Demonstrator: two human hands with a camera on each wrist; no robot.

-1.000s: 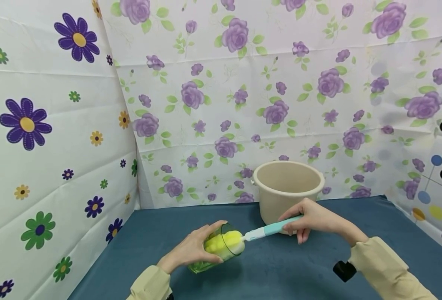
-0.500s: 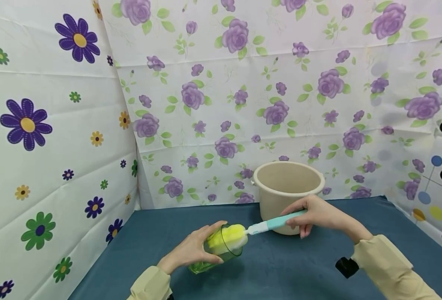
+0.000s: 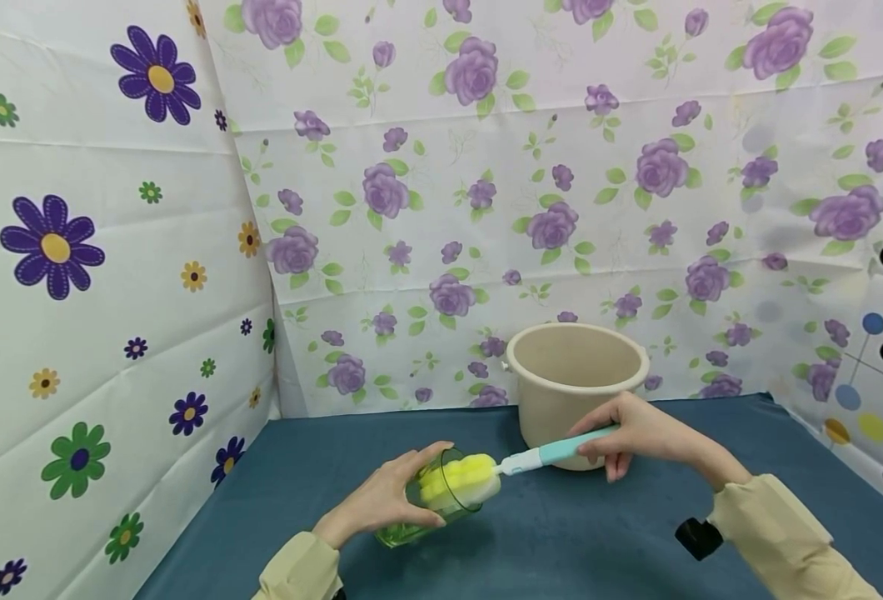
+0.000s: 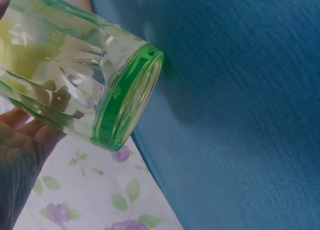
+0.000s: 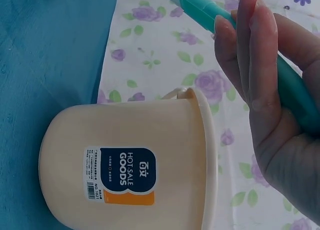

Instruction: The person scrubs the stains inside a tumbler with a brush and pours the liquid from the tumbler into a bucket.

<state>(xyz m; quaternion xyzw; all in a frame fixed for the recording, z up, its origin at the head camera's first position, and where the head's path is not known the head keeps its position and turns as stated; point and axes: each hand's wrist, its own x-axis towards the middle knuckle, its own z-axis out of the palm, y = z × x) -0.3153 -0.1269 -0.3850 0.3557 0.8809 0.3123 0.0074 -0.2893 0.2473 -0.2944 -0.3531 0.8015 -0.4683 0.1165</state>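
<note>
Over the near middle of the blue cloth [image 3: 299, 475], to the left of and nearer than the beige bucket [image 3: 542, 408], a transparent cup [image 4: 75, 84] is tilted on its side, mouth to the right and slightly raised. Its walls are fluted and tinted green, with a thick band of brighter green round the base. A brush [image 3: 522, 461] reaches into it: the yellow-and-white sponge head [image 3: 479, 473] sits partly inside, its handle end sticking out past the rim. A white neck leads to the teal handle, which slants up to the right.

The left hand [image 3: 389, 494] grips the cup, thumb along the near side, fingers round the far side. The right hand [image 3: 629, 429] pinches the teal handle between thumb and fingers, in front of the bucket.
</note>
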